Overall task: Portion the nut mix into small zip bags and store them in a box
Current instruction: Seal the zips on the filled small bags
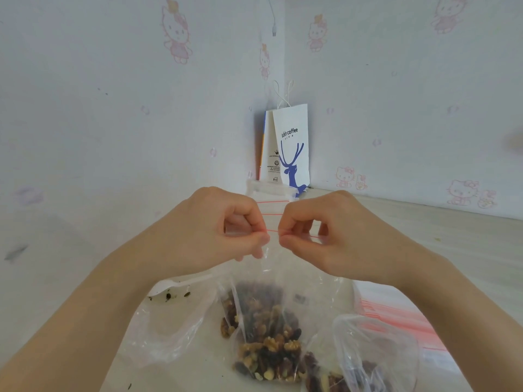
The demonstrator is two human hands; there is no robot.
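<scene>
- Both forearms reach in from the near edge and meet at the centre, hands raised above the table (467, 244).
- The left hand (223, 233) is curled, thumb and forefinger pressed together on the red-lined top edge of the small zip bag (263, 315).
- The right hand (325, 233) mirrors it, pinching the same edge just to the right; the two sets of fingertips are almost touching.
- The small zip bag hangs down from the pinches, with nut mix (271, 355) gathered in its near, lower end.
- A larger clear bag (368, 349) of nuts lies just right of it.
- A white spoon (175, 285) lies to the left.
- Empty zip bags (402, 318) are stacked to the right.
- A paper bag (291, 145) stands in the far corner.
</scene>
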